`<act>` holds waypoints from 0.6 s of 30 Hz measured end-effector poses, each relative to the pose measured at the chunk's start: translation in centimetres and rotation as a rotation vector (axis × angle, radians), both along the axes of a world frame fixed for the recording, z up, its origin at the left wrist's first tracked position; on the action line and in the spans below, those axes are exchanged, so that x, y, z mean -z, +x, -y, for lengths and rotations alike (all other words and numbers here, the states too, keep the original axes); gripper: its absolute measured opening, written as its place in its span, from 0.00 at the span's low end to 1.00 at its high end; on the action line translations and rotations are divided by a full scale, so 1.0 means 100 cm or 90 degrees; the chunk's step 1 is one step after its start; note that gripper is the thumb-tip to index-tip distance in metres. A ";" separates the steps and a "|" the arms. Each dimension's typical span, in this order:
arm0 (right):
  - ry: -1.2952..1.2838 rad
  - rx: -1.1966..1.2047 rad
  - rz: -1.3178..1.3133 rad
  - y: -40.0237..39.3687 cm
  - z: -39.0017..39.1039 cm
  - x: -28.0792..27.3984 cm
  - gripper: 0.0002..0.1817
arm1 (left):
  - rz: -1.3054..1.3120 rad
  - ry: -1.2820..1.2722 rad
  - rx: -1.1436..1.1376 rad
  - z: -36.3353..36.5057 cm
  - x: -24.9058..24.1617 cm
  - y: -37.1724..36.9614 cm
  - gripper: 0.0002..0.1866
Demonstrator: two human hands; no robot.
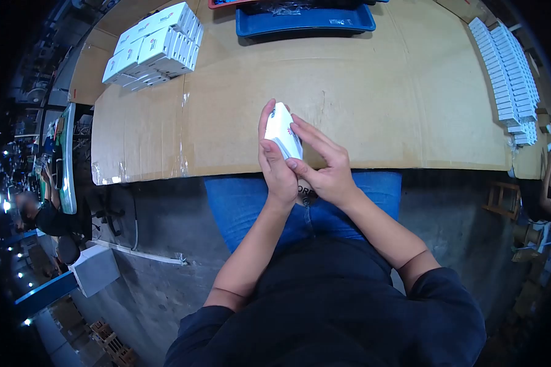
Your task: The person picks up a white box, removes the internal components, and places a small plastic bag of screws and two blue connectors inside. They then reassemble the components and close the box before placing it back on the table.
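Note:
Between my two hands is a small white box (280, 127) with dark and red print, held upright and tilted over the table's near edge. My left hand (277, 174) wraps its left side and lower end, fingers along the edge and thumb across the front. On the other side my right hand (329, 168) presses fingers and thumb against the box's right side. Its lower end is partly hidden by my palms and thumbs.
A cardboard-covered table (245, 92) spreads before me. White boxes (156, 46) are stacked at far left, and rows of white boxes (505, 73) stand at right. A blue tray (306, 27) sits at the back. Another person (49, 211) is at far left.

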State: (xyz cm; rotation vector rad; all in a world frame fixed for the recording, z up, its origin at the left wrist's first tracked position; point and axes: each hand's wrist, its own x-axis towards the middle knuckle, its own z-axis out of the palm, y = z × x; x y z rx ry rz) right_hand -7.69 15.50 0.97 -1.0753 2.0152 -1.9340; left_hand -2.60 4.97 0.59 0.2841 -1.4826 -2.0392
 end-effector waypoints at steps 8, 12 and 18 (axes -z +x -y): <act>-0.055 -0.021 -0.054 0.007 0.004 0.010 0.31 | -0.021 0.042 0.000 -0.001 -0.004 0.005 0.50; -0.079 -0.020 -0.021 0.011 0.008 0.013 0.29 | -0.019 0.017 -0.010 0.002 0.000 0.005 0.50; -0.139 -0.084 0.292 0.001 0.012 0.008 0.25 | 0.021 -0.103 -0.010 0.018 0.004 0.011 0.52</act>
